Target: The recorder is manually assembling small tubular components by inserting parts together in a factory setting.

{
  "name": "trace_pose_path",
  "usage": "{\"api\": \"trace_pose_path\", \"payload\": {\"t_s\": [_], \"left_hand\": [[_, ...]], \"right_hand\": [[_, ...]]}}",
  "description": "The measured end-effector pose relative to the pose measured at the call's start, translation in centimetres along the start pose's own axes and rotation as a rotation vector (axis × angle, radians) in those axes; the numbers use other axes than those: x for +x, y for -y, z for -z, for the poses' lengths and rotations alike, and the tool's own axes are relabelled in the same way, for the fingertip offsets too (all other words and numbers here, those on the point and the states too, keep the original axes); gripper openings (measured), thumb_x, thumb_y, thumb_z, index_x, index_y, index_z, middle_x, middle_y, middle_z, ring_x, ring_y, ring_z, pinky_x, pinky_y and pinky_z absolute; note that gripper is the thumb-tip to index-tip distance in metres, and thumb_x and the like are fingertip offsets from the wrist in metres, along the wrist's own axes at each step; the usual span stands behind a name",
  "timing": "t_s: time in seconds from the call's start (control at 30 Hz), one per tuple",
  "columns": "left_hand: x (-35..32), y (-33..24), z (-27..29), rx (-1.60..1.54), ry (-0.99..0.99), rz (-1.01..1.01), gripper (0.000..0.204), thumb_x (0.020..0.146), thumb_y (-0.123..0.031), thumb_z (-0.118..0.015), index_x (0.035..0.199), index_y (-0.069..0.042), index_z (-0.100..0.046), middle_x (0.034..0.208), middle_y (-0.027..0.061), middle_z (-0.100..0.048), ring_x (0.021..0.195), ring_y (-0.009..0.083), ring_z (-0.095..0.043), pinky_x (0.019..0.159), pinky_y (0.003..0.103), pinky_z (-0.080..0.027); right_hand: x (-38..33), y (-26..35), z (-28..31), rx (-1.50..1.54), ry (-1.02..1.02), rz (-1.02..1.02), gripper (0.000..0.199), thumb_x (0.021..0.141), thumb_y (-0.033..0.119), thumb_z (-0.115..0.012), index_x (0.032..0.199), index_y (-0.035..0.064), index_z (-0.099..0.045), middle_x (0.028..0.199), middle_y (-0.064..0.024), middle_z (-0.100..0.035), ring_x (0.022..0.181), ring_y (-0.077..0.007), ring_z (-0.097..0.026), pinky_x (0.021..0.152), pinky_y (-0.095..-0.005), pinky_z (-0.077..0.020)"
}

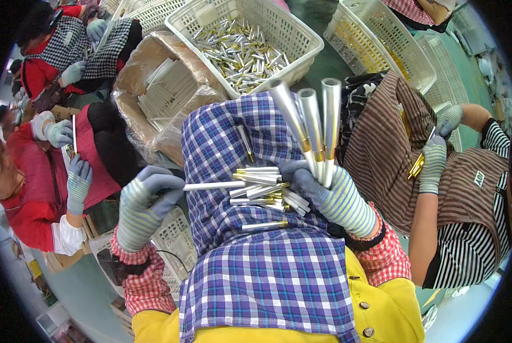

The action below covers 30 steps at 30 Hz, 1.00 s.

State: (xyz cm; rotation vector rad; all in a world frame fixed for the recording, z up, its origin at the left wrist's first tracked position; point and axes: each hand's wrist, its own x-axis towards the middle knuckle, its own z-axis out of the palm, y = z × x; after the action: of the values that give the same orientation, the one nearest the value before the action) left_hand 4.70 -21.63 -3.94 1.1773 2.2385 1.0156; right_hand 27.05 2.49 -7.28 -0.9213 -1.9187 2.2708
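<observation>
In my left hand (144, 207), closed in a striped glove, a thin white stick (214, 186) points to the right. Its far end reaches a loose pile of short silver-and-gold tubes (260, 190) lying on my checked apron (261, 274). My right hand (344, 200), also gloved, is closed around the lower white ends of several silver-and-gold tubes on sticks (313, 123), which stand upright and fan out. One tube (245, 142) lies apart, farther up the apron, and another tube (265, 226) lies below the pile.
A white plastic basket (308, 54) full of similar tubes stands ahead, beside a plastic-lined carton (129, 91) of white sticks. More baskets (376, 43) are at the far right. Co-workers sit close on my left (33, 188) and right (461, 223), handling sticks and tubes.
</observation>
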Motion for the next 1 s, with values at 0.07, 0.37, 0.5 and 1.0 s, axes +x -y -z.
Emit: {"api": "trace_pose_path", "payload": {"t_s": [0.07, 0.37, 0.5, 1.0], "left_hand": [[0.4, -2.1, 0.0, -0.072, -0.009, -0.069, 0.017, 0.077, 0.001, -0.076, 0.092, -0.005, -0.071, 0.089, 0.0096, -0.067, 0.080, 0.0212, -0.068, 0.069, 0.031, -0.054], [4.6, -2.3, -8.9, -0.018, 0.061, -0.306, 0.032, 0.082, -0.008, -0.073, 0.112, -0.006, -0.064, 0.099, 0.0116, -0.067, 0.084, 0.0277, -0.068, 0.074, 0.035, -0.055], [4.8, -2.3, -12.1, 0.435, 0.272, -0.457, 0.024, 0.083, -0.015, -0.066, 0.106, -0.009, -0.063, 0.090, 0.0124, -0.063, 0.071, 0.0309, -0.065, 0.058, 0.044, -0.052], [2.0, -1.0, -6.8, -0.848, 0.050, 0.175, 0.017, 0.086, -0.001, -0.073, 0.092, -0.007, -0.058, 0.098, 0.0110, -0.069, 0.087, 0.0146, -0.065, 0.077, 0.029, -0.054]], "right_hand": [[0.5, 0.5, -1.1, -0.054, 0.055, 0.079, 0.026, 0.101, 0.016, -0.057, 0.121, 0.0011, -0.066, 0.102, -0.0036, -0.070, 0.096, -0.0101, -0.064, 0.083, -0.0257, -0.0508], [-0.6, -0.9, 2.1, -0.092, -0.042, -0.037, 0.023, 0.097, 0.016, -0.063, 0.114, 0.0016, -0.068, 0.093, -0.0015, -0.070, 0.080, -0.0067, -0.060, 0.071, -0.0249, -0.0499], [-1.2, -1.9, 3.3, -0.121, -0.177, -0.166, 0.018, 0.094, 0.015, -0.068, 0.107, 0.0028, -0.072, 0.081, 0.0040, -0.067, 0.072, -0.0043, -0.056, 0.063, -0.0240, -0.0469], [-3.4, -3.6, 4.1, -0.018, 0.029, -0.109, 0.023, 0.095, 0.011, -0.066, 0.117, 0.0039, -0.068, 0.099, -0.0010, -0.072, 0.090, -0.0100, -0.064, 0.082, -0.0263, -0.0516]]}}
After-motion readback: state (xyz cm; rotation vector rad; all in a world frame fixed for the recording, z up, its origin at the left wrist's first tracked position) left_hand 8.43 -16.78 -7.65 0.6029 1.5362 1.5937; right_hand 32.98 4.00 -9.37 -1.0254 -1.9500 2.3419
